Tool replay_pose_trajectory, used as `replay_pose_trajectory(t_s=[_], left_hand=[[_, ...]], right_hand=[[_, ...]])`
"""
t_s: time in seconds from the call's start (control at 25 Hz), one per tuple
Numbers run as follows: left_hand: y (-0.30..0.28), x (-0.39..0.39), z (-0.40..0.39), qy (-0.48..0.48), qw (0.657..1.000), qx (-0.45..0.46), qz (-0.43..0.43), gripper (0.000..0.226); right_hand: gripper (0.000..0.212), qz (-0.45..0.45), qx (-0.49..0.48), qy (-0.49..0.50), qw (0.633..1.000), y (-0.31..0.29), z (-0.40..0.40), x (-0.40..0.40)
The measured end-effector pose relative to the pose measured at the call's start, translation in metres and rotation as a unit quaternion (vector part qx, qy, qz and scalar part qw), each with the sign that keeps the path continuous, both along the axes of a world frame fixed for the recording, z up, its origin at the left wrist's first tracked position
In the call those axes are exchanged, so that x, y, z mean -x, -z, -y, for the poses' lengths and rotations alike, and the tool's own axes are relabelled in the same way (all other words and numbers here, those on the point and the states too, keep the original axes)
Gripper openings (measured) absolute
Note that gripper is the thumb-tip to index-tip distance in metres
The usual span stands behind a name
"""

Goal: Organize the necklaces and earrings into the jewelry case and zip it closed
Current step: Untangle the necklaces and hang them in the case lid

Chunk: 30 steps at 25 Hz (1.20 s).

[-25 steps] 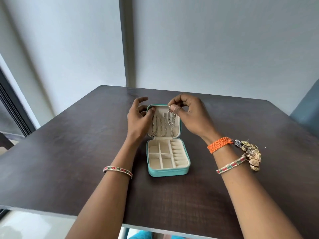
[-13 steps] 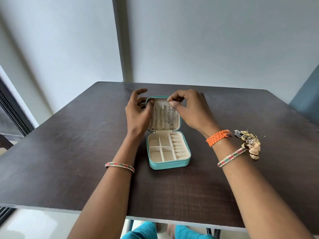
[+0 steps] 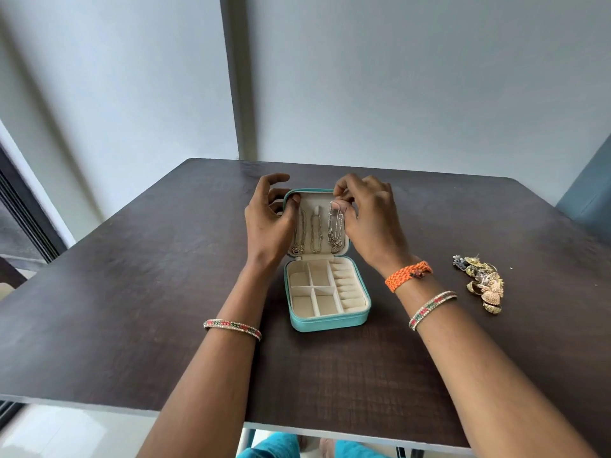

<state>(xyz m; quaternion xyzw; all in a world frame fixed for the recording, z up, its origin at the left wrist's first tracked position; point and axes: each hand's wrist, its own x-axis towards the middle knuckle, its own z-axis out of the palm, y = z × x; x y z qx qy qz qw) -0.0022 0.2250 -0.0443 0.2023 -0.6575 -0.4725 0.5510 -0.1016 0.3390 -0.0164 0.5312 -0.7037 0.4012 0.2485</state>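
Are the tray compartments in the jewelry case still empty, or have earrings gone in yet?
Empty. The tray compartments show only bare cream lining, and the earrings lie piled on the table, right of the case.

Dark wood-grain table (image 3: 132, 309), pale grey wall (image 3: 413, 77) behind it, teal panel (image 3: 591, 190) at far right

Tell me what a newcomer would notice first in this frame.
The small teal zip-around jewelry case stands open at the table's centre, silver chain necklaces hanging inside its upright lid. The left hand grips the lid's left edge, while the right hand pinches the top of the rightmost necklace. A heap of gold-toned earrings lies to the right on the dark brown wooden table, the case's cream compartments unfilled.
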Motion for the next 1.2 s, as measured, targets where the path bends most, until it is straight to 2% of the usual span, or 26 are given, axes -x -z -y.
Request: replay_pose_trajectory(t_s=[0.32, 0.6, 0.76, 1.0, 1.2], left_hand=[[-0.001, -0.001, -0.001, -0.01, 1.0, -0.003, 0.002, 0.024], [-0.001, 0.0, -0.003, -0.008, 1.0, -0.004, 0.003, 0.027], [-0.001, 0.0, -0.004, -0.002, 1.0, -0.001, -0.003, 0.027], [0.0, 0.0, -0.003, -0.006, 1.0, -0.003, 0.005, 0.027], [0.001, 0.001, -0.003, -0.012, 1.0, 0.0, 0.008, 0.025]], right_hand=[[0.015, -0.047, 0.02, 0.065, 0.997, 0.004, 0.006, -0.002], [0.015, -0.044, 0.024, 0.108, 0.993, 0.002, 0.005, -0.009], [0.01, -0.068, -0.002, 0.124, 0.99, 0.003, 0.007, -0.011], [0.011, 0.016, 0.001, 0.131, 0.991, 0.005, 0.006, -0.004], [0.008, 0.011, -0.026, 0.111, 0.993, 0.003, 0.004, -0.004]])
